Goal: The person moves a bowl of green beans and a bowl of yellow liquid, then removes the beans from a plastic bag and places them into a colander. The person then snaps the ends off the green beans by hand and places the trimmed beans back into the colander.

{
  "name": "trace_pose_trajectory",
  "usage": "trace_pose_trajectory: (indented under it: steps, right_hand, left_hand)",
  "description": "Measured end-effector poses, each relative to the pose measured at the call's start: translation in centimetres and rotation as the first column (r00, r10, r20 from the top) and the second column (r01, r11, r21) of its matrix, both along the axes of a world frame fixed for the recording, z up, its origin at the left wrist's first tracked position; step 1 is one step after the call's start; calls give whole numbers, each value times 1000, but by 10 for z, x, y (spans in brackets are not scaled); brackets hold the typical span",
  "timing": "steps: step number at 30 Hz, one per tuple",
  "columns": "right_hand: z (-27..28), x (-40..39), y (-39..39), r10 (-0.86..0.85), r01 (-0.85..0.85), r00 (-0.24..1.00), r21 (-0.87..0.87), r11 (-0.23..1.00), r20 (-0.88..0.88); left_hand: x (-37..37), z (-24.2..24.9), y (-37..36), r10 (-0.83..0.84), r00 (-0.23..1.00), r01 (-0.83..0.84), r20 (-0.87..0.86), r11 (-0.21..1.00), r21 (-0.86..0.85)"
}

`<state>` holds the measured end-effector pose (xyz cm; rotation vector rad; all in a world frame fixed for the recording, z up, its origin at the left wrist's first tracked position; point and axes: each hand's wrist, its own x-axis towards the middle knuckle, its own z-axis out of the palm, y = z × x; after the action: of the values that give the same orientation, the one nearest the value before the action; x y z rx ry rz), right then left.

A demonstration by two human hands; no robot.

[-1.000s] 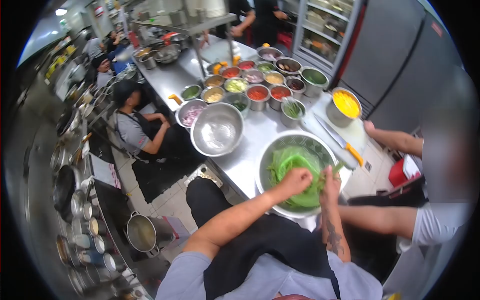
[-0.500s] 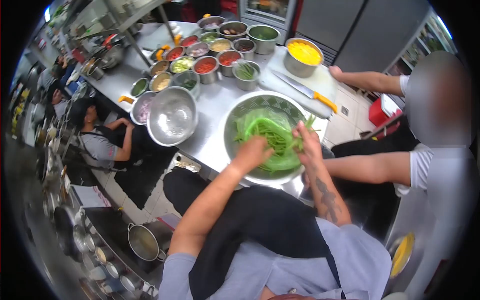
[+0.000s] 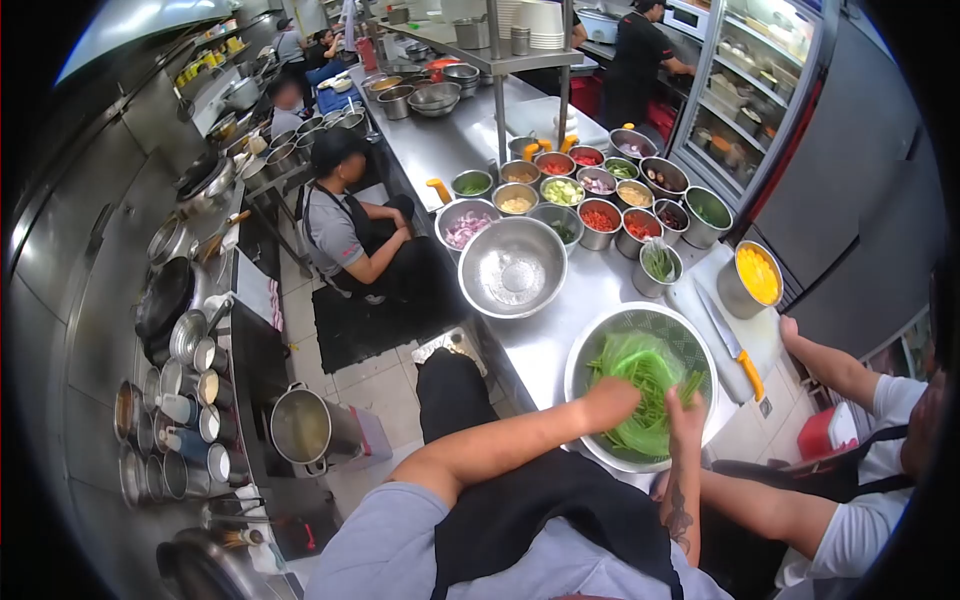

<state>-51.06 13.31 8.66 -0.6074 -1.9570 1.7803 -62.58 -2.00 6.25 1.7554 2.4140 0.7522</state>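
Observation:
A big metal bowl (image 3: 577, 365) with a perforated inner surface stands at the counter's near edge. In it lies a thin green plastic bag (image 3: 622, 355), open, with long green beans (image 3: 652, 375) inside. My left hand (image 3: 610, 403) reaches in at the bag's left side with fingers curled; what they hold is hidden. At the right side my right hand (image 3: 686, 415) is closed on some green beans, upright against the bag. Just behind and left sits a wide empty metal bowl (image 3: 512, 268).
Several metal pots of cut vegetables (image 3: 600, 215) stand behind. On the right, a white board (image 3: 690, 300) holds a yellow-handled knife (image 3: 728, 335) and a pot of yellow pieces (image 3: 758, 275). A co-worker's arm (image 3: 830, 360) is beside it; another person (image 3: 345, 220) sits left.
The view has turned left and tilted up, so the counter appears further right and more of the kitchen shows. My hands remain at the bag, the left one with its fingers less visible.

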Motion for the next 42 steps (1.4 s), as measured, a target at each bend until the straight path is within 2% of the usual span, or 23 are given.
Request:
trace_pose_trajectory:
  steps: [2, 3, 4, 5, 6, 11, 13, 17, 19, 23, 25, 29, 31, 34, 41, 42]
  right_hand:
    - [20, 4, -12, 58, -71, 988, 91, 993, 141]
    - [25, 3, -16, 68, -82, 987, 94, 992, 143]
    - [29, 4, -20, 144, -168, 974, 130, 977, 175]
    - [30, 3, -21, 216, -251, 954, 164, 954, 206]
    - [26, 2, -19, 225, -252, 961, 174, 952, 162]
    - [30, 3, -5, 245, -272, 955, 159, 949, 167]
    - [27, 6, 3, 266, -326, 924, 202, 923, 275]
    - [14, 10, 10, 247, -313, 942, 334, 889, 226]
    - [17, 12, 11, 176, -249, 964, 441, 862, 199]
    - [14, 12, 16, 170, -220, 974, 424, 879, 153]
    - [15, 11, 19, 154, -210, 977, 511, 833, 150]
    - [12, 11, 23, 155, -217, 975, 565, 796, 157]
    - [9, 11, 23, 172, -208, 978, 654, 727, 119]
    - [13, 14, 19, 148, -230, 973, 683, 693, 177]
    - [7, 17, 21, 140, -216, 976, 661, 719, 166]
    - [3, 17, 21, 146, -211, 977, 673, 709, 153]
  left_hand:
    - [4, 20, -1, 17, 1000, -17, 8, 999, 50]
    - [3, 30, 1, 13, 997, -23, 79, 992, 124]
    - [5, 36, 1, 3, 989, -32, 151, 980, 196]
    - [6, 40, 1, 9, 988, -39, 152, 979, 198]
    - [4, 43, 2, -1, 986, -35, 169, 977, 209]
    - [7, 51, -1, -9, 962, -60, 271, 967, 247]
    - [7, 50, 0, -40, 959, -46, 279, 954, 295]
    - [4, 52, 0, -44, 967, -44, 252, 942, 334]
    - [3, 57, -3, 9, 983, -71, 184, 941, 332]
    - [1, 51, -2, 31, 992, -70, 125, 943, 326]
    - [-1, 50, -4, 22, 993, -56, 113, 951, 305]
    - [-4, 51, -8, 34, 996, -53, 78, 965, 256]
    - [-1, 52, -8, 44, 994, -69, 100, 963, 262]
    - [-1, 47, -8, 57, 995, -78, 85, 960, 270]
    - [-1, 50, -9, 39, 991, -69, 128, 968, 242]
    - [1, 51, -7, 95, 987, -124, 133, 964, 236]
